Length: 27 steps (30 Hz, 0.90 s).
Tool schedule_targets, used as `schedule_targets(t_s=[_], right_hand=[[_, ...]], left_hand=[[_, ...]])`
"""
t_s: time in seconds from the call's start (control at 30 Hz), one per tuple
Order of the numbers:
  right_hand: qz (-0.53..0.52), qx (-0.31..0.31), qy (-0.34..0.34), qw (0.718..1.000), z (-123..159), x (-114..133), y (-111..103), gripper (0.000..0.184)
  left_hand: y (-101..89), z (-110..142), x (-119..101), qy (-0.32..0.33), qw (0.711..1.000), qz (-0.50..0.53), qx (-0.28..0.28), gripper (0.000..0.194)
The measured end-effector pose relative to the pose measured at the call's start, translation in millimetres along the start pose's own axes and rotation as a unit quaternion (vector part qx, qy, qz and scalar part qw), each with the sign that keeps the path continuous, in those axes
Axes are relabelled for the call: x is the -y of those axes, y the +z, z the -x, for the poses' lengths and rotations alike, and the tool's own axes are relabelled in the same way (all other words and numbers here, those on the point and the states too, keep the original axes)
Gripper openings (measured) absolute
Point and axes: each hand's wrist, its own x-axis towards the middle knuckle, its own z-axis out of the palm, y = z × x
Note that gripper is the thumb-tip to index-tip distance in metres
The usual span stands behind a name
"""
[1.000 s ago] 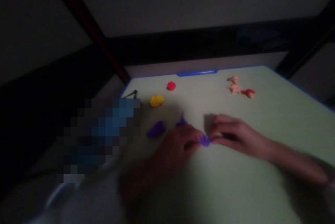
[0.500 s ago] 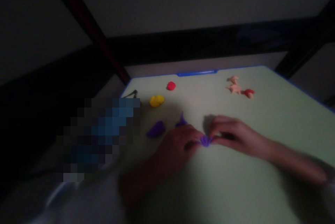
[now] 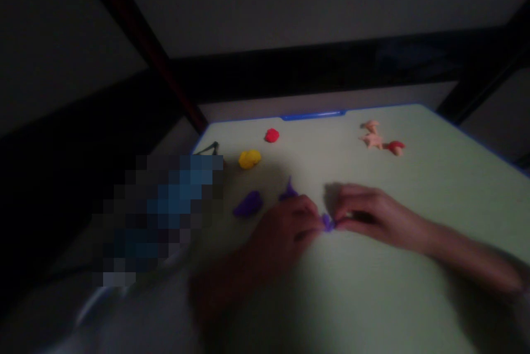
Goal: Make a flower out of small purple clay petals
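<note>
Between my two hands is a small piece of purple modelling clay [image 3: 327,223], held just above or on the table; which of the two I cannot tell. My left hand [image 3: 285,227] pinches its left side with thumb and fingers. On the other side, the fingertips of my right hand [image 3: 366,213] are closed on the same piece. Just beyond my left hand stands a purple clay shape with a pointed tip [image 3: 289,189], its lower part hidden by the hand. A larger purple clay lump [image 3: 248,204] lies to the left. The picture is dim and blurred.
A yellow clay lump [image 3: 249,159] and a red one [image 3: 272,135] lie farther back on the pale table [image 3: 314,166]. At the back right are a peach star-like figure [image 3: 373,140], a peach mushroom-like piece [image 3: 371,126] and a red-capped mushroom [image 3: 396,147]. A pixelated area covers the left.
The purple piece between my fingertips looks narrower and less fanned out than before. My left fingers have shifted slightly on it, while my right hand stays nearly in place.
</note>
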Motion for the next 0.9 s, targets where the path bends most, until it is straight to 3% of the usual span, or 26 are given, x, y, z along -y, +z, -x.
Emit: schedule_targets(t_s=[0.4, 0.63, 0.9], right_hand=[[-0.007, -0.005, -0.002, 1.0, 1, -2, 0, 0.01], [-0.013, -0.003, -0.002, 1.0, 2, 0, 0, 0.009], [-0.016, -0.01, -0.001, 1.0, 1, 1, -1, 0.01]], left_hand=[[-10.3, 3, -8, 0.08, 0.984, -0.142, 0.066, 0.021], [-11.9, 3, -12, 0.058, 0.973, -0.194, 0.114, 0.025], [-13.3, 5, -9, 0.088, 0.977, -0.178, 0.079, 0.029]])
